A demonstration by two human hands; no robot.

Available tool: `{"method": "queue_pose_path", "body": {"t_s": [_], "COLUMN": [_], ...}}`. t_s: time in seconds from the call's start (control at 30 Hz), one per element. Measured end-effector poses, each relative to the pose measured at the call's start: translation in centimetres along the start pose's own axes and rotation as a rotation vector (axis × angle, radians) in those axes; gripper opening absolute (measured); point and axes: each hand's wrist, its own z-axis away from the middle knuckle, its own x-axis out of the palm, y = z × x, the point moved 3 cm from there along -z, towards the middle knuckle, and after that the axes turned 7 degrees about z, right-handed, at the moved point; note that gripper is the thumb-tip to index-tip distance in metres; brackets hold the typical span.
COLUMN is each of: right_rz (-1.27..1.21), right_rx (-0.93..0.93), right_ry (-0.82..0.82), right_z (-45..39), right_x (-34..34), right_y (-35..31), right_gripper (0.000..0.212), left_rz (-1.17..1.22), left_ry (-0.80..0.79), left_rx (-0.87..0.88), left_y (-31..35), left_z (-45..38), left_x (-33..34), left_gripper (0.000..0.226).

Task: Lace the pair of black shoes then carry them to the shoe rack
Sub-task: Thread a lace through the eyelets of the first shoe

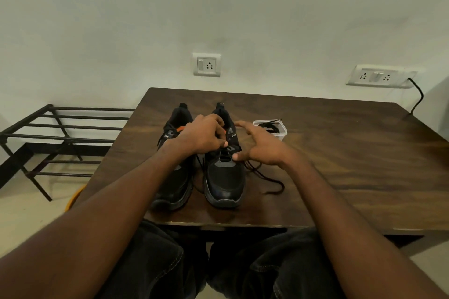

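Note:
Two black shoes stand side by side on the dark wooden table (340,153), toes toward me. The left shoe (175,177) has an orange lining and is partly covered by my left forearm. The right shoe (224,177) has a black lace (264,177) trailing loose onto the table at its right. My left hand (201,136) is curled over the right shoe's tongue and pinches the lace near the eyelets. My right hand (262,145) hovers beside the right shoe, fingers spread, thumb touching the lace at the shoe's side.
A small clear container (281,132) holding another black lace sits behind my right hand. A black metal shoe rack (60,128) stands on the floor left of the table. Wall sockets (206,64) and a plugged cable (418,97) are behind. My knees are under the table's near edge.

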Motion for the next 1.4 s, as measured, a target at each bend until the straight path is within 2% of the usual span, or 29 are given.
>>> {"method": "queue_pose_path", "body": {"t_s": [0.07, 0.17, 0.33, 0.47, 0.53, 0.63, 0.77, 0.83, 0.93, 1.03, 1.1, 1.13, 1.17, 1.23, 1.33, 1.4], "right_rz": [0.001, 0.057, 0.115, 0.049, 0.044, 0.058, 0.052, 0.039, 0.038, 0.016, -0.016, -0.021, -0.01, 0.027, 0.035, 0.024], "right_rx": [-0.047, -0.062, -0.071, -0.065, -0.074, -0.078, -0.081, -0.074, -0.053, -0.038, -0.019, -0.016, -0.018, -0.024, -0.02, -0.019], "right_ry": [-0.077, -0.125, -0.165, -0.167, -0.175, -0.159, -0.156, -0.164, -0.178, -0.172, -0.158, -0.155, -0.155, -0.158, -0.164, -0.167], "right_z": [-0.8, -1.4, -1.5, -1.5, -1.5, -1.4, -1.1, -1.0, -0.8, -0.8, -0.9, -0.9, -1.0, -1.0, -0.9, -0.9], "right_x": [1.2, 2.4, 2.1, 1.7, 1.7, 1.7, 1.6, 1.5, 1.5, 1.3, 1.1, 1.1, 1.2, 1.3, 1.5, 1.6], "right_y": [-0.2, -0.2, -0.4, -0.6, -0.8, -1.1, -1.2, -1.3, -1.5, -1.5, -1.4, -1.4, -1.5, -1.9, -2.1, -2.2], "right_gripper": [0.119, 0.131, 0.133, 0.13, 0.129, 0.129, 0.126, 0.126, 0.126, 0.126, 0.125, 0.126, 0.126, 0.129, 0.13, 0.128], "left_rz": [0.026, 0.042, 0.162, 0.385, 0.314, 0.066, -0.182, -0.182, 0.058, 0.513, 0.765, 0.78, 0.717, 0.444, 0.039, -0.106], "left_ry": [0.017, 0.04, 0.09, 0.007, 0.048, 0.181, 0.088, 0.094, 0.106, 0.133, 0.065, 0.031, 0.029, 0.077, 0.012, -0.012], "left_rx": [0.006, -0.016, -0.01, -0.05, -0.058, 0.055, 0.102, 0.076, -0.034, -0.186, -0.253, -0.249, -0.223, -0.14, -0.024, 0.025], "left_y": [0.2, 0.0, 0.5, -0.9, -1.4, -0.5, 0.4, 0.6, 0.5, -0.2, -0.4, -0.3, -0.3, -0.4, -0.3, -0.1], "left_z": [0.1, 0.3, 1.0, 1.5, 1.7, 1.4, 1.2, 1.1, 0.8, 1.5, 2.2, 2.5, 2.6, 2.2, 1.6, 1.5], "left_x": [-0.1, -0.2, -0.8, -1.7, -1.8, -1.8, -0.6, -0.1, -0.4, -2.1, -2.6, -2.5, -2.3, -1.7, -0.8, -0.7], "left_gripper": [0.012, 0.011, 0.01, 0.018, 0.022, 0.017, 0.014, 0.01, 0.009, 0.014, 0.022, 0.024, 0.021, 0.006, 0.021, 0.013]}}
